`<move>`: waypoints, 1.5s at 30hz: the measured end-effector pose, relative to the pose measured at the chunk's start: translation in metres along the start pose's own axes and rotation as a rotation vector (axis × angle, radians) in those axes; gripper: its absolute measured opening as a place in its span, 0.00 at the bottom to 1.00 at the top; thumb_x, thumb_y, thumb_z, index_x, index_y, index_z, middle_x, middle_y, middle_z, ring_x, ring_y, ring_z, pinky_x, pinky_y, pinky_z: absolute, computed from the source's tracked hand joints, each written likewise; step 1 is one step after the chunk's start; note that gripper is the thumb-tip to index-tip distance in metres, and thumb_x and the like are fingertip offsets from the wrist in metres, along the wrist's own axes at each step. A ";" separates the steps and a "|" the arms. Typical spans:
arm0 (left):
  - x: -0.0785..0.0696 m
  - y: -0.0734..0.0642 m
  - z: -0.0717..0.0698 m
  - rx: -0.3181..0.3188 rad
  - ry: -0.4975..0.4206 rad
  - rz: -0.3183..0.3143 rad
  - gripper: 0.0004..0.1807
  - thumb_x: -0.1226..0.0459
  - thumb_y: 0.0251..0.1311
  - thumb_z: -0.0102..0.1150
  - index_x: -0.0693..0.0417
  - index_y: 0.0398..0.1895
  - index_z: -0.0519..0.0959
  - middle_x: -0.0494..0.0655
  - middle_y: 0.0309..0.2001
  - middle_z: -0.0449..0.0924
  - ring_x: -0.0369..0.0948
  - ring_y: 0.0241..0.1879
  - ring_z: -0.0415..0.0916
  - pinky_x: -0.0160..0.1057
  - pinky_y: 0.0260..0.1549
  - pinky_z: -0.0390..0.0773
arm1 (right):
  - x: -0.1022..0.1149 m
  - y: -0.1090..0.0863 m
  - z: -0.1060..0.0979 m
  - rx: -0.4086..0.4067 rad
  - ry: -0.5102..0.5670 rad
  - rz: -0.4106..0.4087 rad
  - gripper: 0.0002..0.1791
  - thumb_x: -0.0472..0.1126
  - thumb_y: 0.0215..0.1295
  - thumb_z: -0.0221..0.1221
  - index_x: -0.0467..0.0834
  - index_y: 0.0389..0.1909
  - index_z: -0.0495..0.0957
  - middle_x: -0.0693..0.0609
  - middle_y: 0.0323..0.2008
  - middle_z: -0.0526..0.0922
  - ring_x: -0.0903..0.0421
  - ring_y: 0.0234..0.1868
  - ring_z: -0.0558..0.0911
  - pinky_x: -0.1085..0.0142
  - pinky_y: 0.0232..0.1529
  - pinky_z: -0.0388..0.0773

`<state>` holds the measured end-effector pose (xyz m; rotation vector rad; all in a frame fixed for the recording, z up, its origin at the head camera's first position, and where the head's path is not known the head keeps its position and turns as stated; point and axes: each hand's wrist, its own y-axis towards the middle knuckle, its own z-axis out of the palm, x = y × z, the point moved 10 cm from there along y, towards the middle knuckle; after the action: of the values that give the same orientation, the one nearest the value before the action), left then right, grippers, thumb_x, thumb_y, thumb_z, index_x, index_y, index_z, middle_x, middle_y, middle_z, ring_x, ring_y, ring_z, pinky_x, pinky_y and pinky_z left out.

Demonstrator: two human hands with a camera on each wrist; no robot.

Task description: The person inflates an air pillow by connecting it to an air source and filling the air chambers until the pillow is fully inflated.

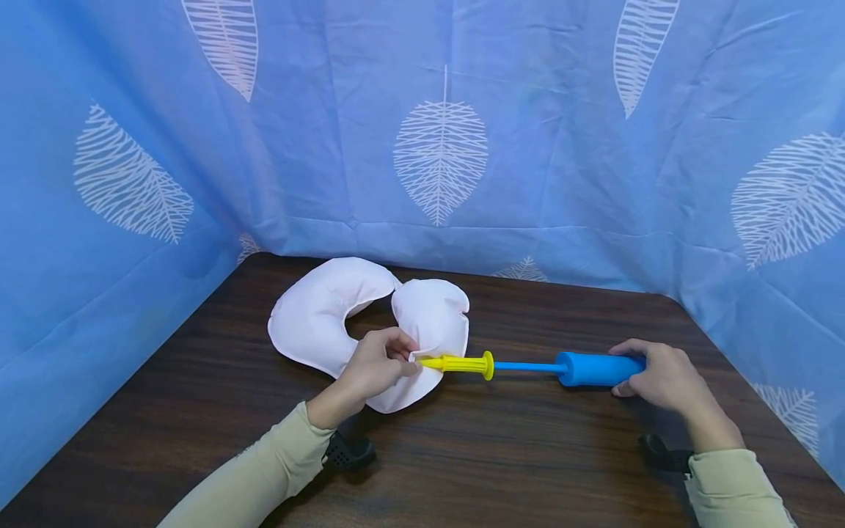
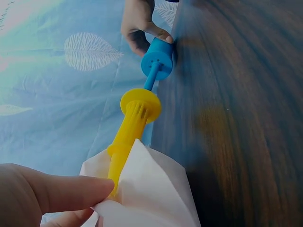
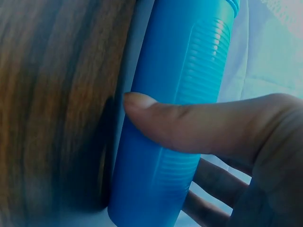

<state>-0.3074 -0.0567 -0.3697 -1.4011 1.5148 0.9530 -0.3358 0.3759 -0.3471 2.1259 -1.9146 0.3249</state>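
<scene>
A pale pink U-shaped inflatable neck pillow lies on the table, its right end puckered. My left hand pinches that end where the yellow nozzle of a hand pump meets it. In the left wrist view the thumb presses the yellow nozzle against the pillow fabric; the valve itself is hidden. A blue rod joins the yellow part to the pump's blue barrel. My right hand grips the barrel's far end, thumb across its ribbed side in the right wrist view.
The dark wooden table has rounded back corners. Blue curtains with white leaf prints hang behind it and at both sides. A black strap device sits at the left wrist, another at the right.
</scene>
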 end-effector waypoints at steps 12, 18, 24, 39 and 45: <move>0.004 0.001 -0.006 -0.011 -0.009 -0.019 0.09 0.73 0.60 0.70 0.57 0.42 0.85 0.52 0.37 0.80 0.45 0.34 0.75 0.35 0.29 0.77 | 0.040 -0.001 0.011 -0.015 -0.013 -0.086 0.32 0.41 0.55 0.79 0.37 0.61 0.82 0.21 0.61 0.79 0.26 0.54 0.78 0.32 0.48 0.77; 0.003 0.001 -0.006 -0.020 -0.003 -0.002 0.09 0.73 0.60 0.71 0.56 0.42 0.86 0.51 0.37 0.80 0.45 0.35 0.75 0.35 0.29 0.77 | 0.087 -0.004 0.029 -0.021 -0.013 -0.145 0.32 0.44 0.58 0.79 0.41 0.63 0.83 0.26 0.61 0.80 0.27 0.58 0.78 0.31 0.50 0.78; -0.001 0.000 -0.004 -0.009 -0.014 0.017 0.09 0.73 0.60 0.71 0.56 0.42 0.85 0.51 0.37 0.80 0.44 0.35 0.75 0.35 0.29 0.77 | 0.120 -0.010 0.040 -0.052 -0.021 -0.165 0.32 0.46 0.58 0.80 0.45 0.64 0.84 0.30 0.61 0.82 0.30 0.59 0.78 0.30 0.50 0.79; -0.004 0.000 -0.001 0.033 -0.028 0.019 0.08 0.73 0.59 0.69 0.57 0.41 0.85 0.51 0.36 0.80 0.44 0.36 0.75 0.34 0.28 0.75 | 0.098 -0.006 0.033 -0.047 -0.029 -0.085 0.33 0.48 0.57 0.79 0.47 0.64 0.84 0.28 0.61 0.80 0.29 0.56 0.78 0.34 0.41 0.81; -0.002 0.000 -0.001 0.029 -0.029 0.009 0.08 0.73 0.60 0.69 0.57 0.41 0.85 0.51 0.37 0.80 0.44 0.35 0.75 0.35 0.28 0.75 | 0.064 -0.004 0.022 -0.054 -0.022 -0.015 0.33 0.45 0.57 0.78 0.44 0.64 0.83 0.24 0.61 0.79 0.27 0.54 0.78 0.35 0.39 0.80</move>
<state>-0.3078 -0.0565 -0.3677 -1.3556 1.5084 0.9498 -0.3255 0.3091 -0.3462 2.1161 -1.8963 0.2452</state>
